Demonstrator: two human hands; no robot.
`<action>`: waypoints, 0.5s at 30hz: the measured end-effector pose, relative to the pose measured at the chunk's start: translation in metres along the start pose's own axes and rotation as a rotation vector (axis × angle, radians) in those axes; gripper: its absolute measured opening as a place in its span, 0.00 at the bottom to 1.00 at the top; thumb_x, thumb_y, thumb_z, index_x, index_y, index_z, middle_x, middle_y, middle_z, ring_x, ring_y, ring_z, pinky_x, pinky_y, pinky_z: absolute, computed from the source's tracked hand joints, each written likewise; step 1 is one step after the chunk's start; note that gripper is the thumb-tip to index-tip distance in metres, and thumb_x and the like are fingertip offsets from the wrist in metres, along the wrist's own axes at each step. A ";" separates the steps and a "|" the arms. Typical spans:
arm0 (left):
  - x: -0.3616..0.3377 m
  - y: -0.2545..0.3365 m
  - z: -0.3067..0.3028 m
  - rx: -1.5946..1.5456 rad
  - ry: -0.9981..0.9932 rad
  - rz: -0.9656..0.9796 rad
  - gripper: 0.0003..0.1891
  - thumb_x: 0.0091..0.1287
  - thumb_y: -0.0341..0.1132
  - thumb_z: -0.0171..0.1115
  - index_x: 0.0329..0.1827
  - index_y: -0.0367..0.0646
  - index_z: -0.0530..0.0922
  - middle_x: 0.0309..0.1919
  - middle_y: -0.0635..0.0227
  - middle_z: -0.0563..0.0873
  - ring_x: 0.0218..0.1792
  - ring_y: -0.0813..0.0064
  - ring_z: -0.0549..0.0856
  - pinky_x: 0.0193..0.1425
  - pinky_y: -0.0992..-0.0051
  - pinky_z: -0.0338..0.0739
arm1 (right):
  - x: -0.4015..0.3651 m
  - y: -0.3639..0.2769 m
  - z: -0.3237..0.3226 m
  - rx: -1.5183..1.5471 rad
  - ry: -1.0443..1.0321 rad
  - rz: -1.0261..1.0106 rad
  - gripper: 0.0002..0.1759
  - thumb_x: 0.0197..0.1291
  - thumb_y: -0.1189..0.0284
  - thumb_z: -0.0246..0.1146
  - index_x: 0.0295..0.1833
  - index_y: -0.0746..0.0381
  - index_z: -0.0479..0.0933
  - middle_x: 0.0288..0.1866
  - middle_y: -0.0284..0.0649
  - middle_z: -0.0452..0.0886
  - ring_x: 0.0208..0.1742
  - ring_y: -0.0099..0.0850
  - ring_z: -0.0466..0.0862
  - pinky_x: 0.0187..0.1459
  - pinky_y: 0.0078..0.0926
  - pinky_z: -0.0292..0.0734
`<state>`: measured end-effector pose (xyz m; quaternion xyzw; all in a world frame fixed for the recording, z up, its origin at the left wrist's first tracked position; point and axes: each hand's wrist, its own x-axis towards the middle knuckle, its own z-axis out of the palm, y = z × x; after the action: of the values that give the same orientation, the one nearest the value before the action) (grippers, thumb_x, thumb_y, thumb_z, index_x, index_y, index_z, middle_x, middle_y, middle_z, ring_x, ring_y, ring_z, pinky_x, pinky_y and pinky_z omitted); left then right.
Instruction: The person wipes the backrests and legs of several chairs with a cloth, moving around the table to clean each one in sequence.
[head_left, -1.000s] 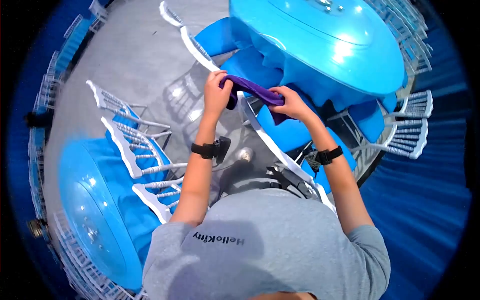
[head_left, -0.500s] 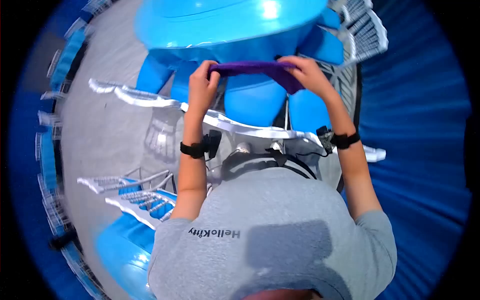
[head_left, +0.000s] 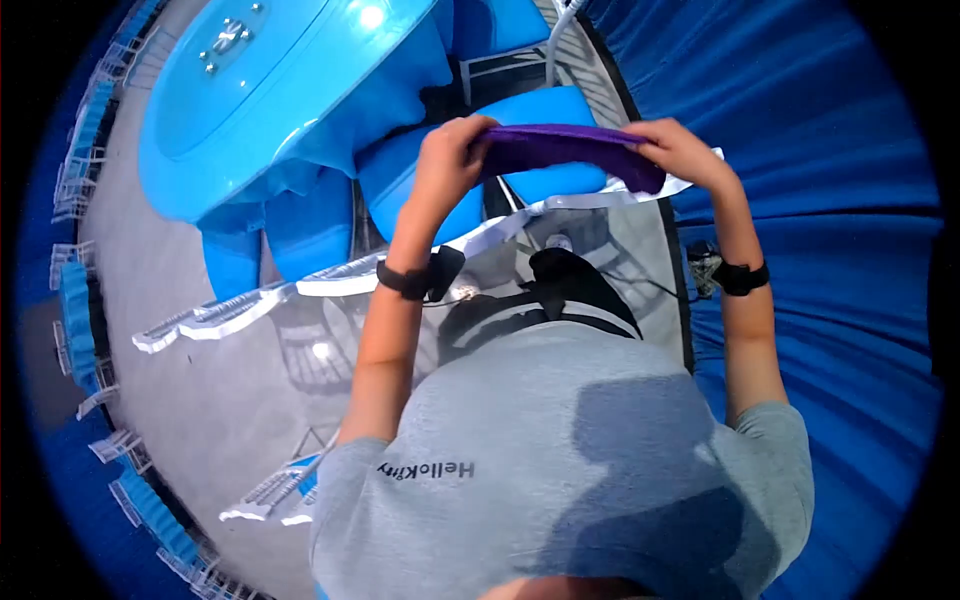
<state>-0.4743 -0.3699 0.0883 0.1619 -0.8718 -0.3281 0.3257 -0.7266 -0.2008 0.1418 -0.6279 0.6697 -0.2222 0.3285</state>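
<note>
A purple cloth (head_left: 565, 148) is stretched between my two hands at chest height, out in front of me. My left hand (head_left: 452, 158) is closed on one end, with the fingers folded over it. At the other end my right hand (head_left: 680, 150) pinches the upper edge, and a loose corner hangs below it. The cloth's lower edge sags in front of the blue chair seats. Each wrist wears a black strap with a small device: one on the left wrist (head_left: 425, 277), another on the right wrist (head_left: 728, 275).
A round table with a glossy blue cover (head_left: 270, 130) stands ahead to the left, with dishes or glassware (head_left: 232, 38) on it. White-framed chairs with blue seats (head_left: 310, 225) line its near side. A blue curtain (head_left: 840, 330) hangs to my right. More chairs and tables stand far left.
My view has turned, so the table has shifted left and tilted. My hands and the cloth have moved right in the picture, both hands still gripping it.
</note>
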 end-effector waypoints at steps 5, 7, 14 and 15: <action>0.001 0.016 0.026 0.145 -0.037 0.152 0.13 0.50 0.22 0.57 0.40 0.39 0.76 0.29 0.56 0.79 0.33 0.57 0.79 0.38 0.69 0.73 | -0.014 0.043 -0.001 0.039 0.086 -0.040 0.16 0.52 0.80 0.51 0.48 0.68 0.72 0.37 0.47 0.80 0.38 0.31 0.79 0.43 0.24 0.71; -0.001 0.026 0.032 0.124 -0.044 0.019 0.13 0.50 0.21 0.56 0.39 0.40 0.76 0.29 0.57 0.80 0.33 0.57 0.79 0.36 0.66 0.73 | -0.019 0.048 -0.004 0.095 0.056 -0.065 0.16 0.52 0.80 0.51 0.48 0.68 0.73 0.36 0.46 0.80 0.38 0.30 0.79 0.43 0.24 0.71; 0.017 0.074 0.078 0.197 0.047 -0.065 0.13 0.51 0.25 0.55 0.41 0.39 0.74 0.33 0.56 0.79 0.33 0.55 0.78 0.35 0.67 0.72 | -0.006 0.130 -0.018 0.337 -0.035 -0.106 0.13 0.54 0.78 0.52 0.46 0.69 0.73 0.35 0.38 0.79 0.36 0.23 0.76 0.40 0.18 0.70; 0.020 0.085 0.082 0.152 0.023 -0.136 0.13 0.52 0.28 0.55 0.42 0.38 0.74 0.32 0.55 0.79 0.33 0.56 0.78 0.36 0.67 0.72 | -0.003 0.137 -0.029 0.464 0.016 -0.053 0.12 0.57 0.77 0.53 0.46 0.69 0.73 0.36 0.35 0.79 0.38 0.20 0.75 0.42 0.15 0.69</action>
<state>-0.5506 -0.2792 0.1081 0.2485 -0.8774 -0.2806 0.2995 -0.8424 -0.1856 0.0651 -0.5510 0.5864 -0.3837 0.4530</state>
